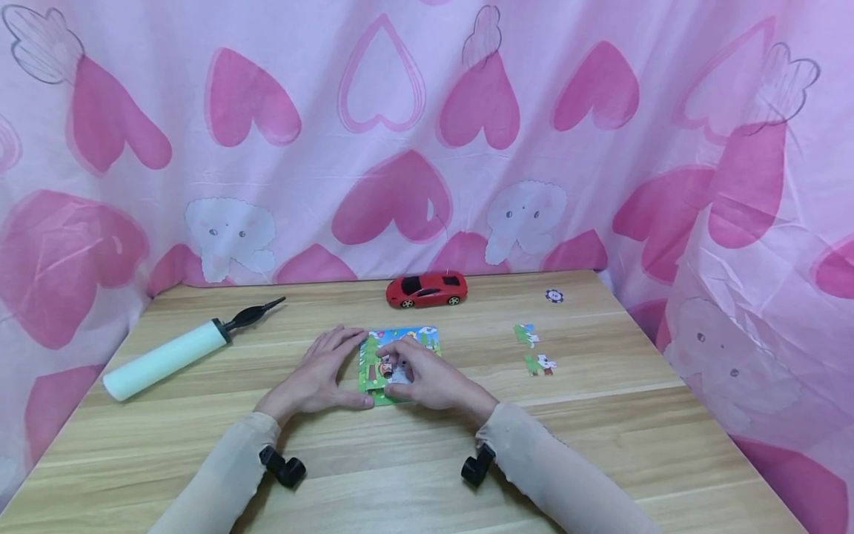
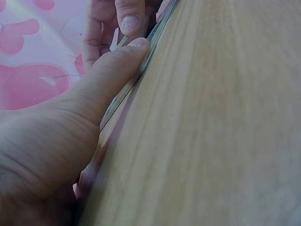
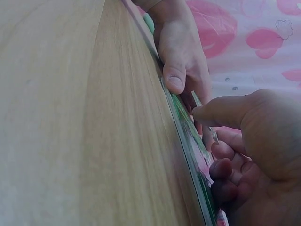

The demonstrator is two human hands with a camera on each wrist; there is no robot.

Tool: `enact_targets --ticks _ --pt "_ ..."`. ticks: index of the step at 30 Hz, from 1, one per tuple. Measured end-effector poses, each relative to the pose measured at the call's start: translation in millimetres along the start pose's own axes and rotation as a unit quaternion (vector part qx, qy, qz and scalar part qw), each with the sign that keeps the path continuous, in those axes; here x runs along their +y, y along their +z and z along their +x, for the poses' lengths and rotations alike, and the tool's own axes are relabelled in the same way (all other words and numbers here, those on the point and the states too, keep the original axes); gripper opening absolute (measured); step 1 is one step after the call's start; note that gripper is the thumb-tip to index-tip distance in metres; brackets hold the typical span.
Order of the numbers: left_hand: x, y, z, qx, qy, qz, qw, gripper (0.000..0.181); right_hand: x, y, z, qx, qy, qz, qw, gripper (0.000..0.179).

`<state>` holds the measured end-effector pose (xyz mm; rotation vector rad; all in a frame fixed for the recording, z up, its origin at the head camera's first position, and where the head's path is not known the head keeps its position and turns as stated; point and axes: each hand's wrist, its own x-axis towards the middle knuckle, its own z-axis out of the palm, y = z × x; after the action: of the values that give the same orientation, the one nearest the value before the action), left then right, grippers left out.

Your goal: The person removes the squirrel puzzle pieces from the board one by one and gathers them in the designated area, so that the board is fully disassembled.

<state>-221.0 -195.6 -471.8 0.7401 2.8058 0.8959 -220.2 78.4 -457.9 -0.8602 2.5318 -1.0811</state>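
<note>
A colourful cartoon jigsaw board (image 1: pixel 431 335) lies flat on the wooden table between the two hands. Along its left side rests the left hand (image 1: pixel 319 377), fingers spread towards the top corner and thumb on the lower left corner. Over the board, the right hand (image 1: pixel 432 380) pinches a thin jigsaw piece (image 3: pixel 195 98) between thumb and fingers. In the right wrist view this piece is tilted above the board's surface, near the left thumb. The right hand covers part of the picture, and the piece's printed face is mostly hidden.
Two loose jigsaw pieces, an upper one (image 1: pixel 526 334) and a lower one (image 1: pixel 540 364), lie to the right. A poker-chip-like disc (image 1: pixel 554 296) is farther back. Behind the board stands a red toy car (image 1: pixel 427 290). A pale green hand pump (image 1: pixel 167 360) lies at left. A pink curtain (image 1: pixel 394 200) hangs behind.
</note>
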Motion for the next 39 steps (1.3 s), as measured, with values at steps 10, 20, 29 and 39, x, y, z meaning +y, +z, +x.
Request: enact_targets --ticks 10,20,29,39 --pt "-0.3 0.2 0.0 -0.001 0.013 -0.001 0.9999 0.125 1 -1 -0.8 0.000 0.000 0.005 1.0000 0.059" --pt "-0.4 0.7 -0.3 -0.001 0.019 0.004 0.9998 0.124 0 -4 -1.2 -0.002 -0.003 0.016 0.9999 0.058" --pt "-1.1 0.0 -1.3 -0.002 0.009 0.002 1.0000 0.126 0 -8 -1.8 -0.002 -0.012 0.032 0.9994 0.059" --pt "-0.8 0.5 -0.8 -0.004 0.004 0.005 1.0000 0.126 -7 -59 -9.8 0.048 -0.029 0.023 0.9982 0.062"
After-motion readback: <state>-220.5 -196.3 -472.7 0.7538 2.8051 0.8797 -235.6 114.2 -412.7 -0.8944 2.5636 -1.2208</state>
